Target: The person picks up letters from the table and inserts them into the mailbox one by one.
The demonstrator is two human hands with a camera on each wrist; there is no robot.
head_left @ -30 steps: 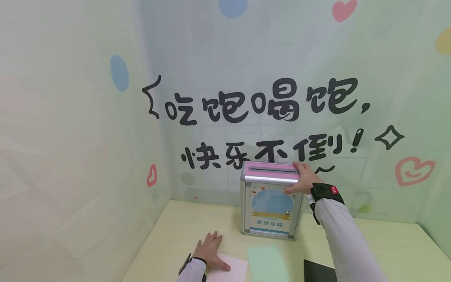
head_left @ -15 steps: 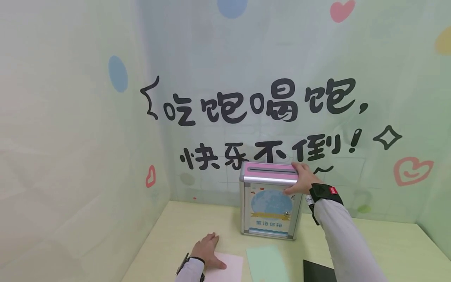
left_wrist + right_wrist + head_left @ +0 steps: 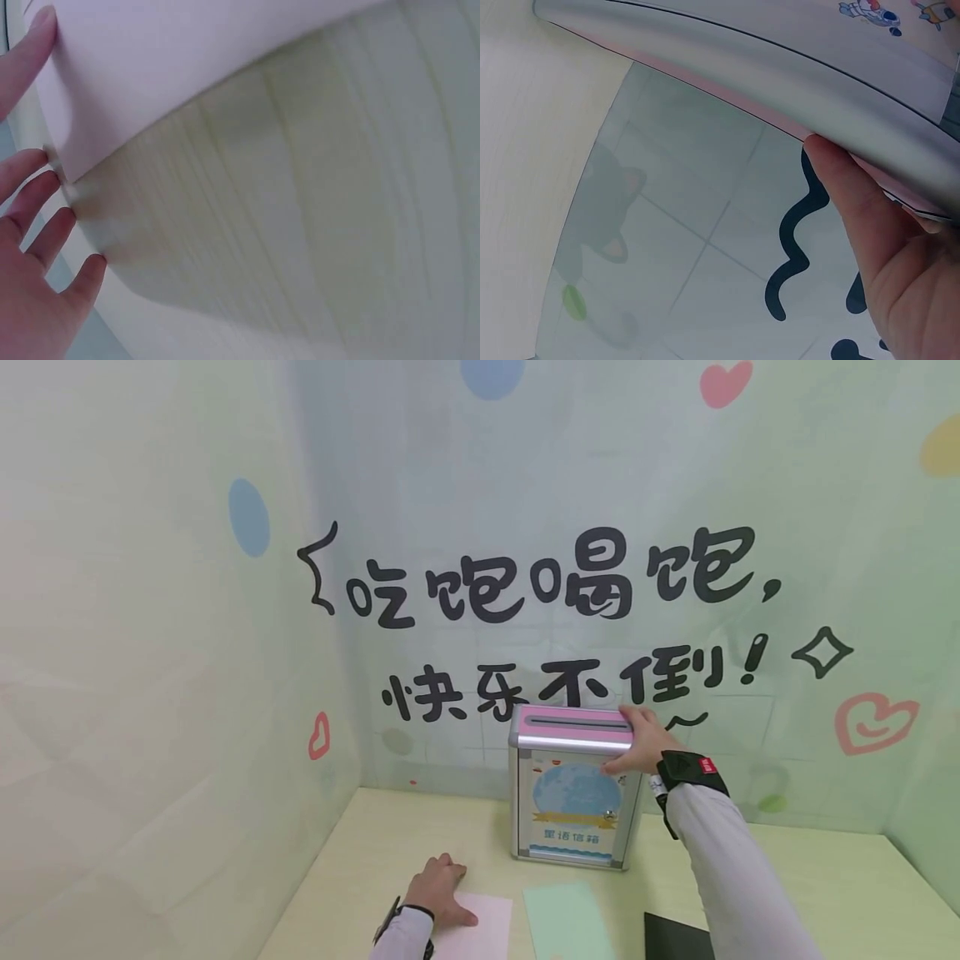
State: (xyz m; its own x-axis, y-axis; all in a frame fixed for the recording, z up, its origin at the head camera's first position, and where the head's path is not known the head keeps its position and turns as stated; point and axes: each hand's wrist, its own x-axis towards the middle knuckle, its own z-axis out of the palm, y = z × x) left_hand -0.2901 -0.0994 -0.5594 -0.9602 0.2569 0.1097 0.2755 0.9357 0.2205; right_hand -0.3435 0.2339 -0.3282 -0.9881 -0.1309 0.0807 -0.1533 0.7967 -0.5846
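Note:
An upright mailbox [image 3: 527,802] with silver edges, a pink slotted top and a blue-planet picture on its front stands on the table. My right hand [image 3: 648,745] grips its upper right corner, thumb on the front and fingers over the top. In the right wrist view, fingers lie along the silver side of the mailbox [image 3: 727,75]. Left of the box, my left hand [image 3: 437,891] rests at a pink sheet of paper [image 3: 483,927]. Its thumb touches the sheet, and the other fingers are spread past the edge, as the left wrist view shows by the paper's corner [image 3: 82,161].
A pale green sheet [image 3: 570,918] lies in front of the mailbox. Further right is a black flat item [image 3: 675,939], partly behind the right sleeve [image 3: 738,877]. Printed walls [image 3: 450,485] stand behind and to the left of the pale wooden table [image 3: 420,818].
My left hand has slid a little to the left along with the pink sheet, widening the gap to the green sheet. The right hand and mailbox stay in place.

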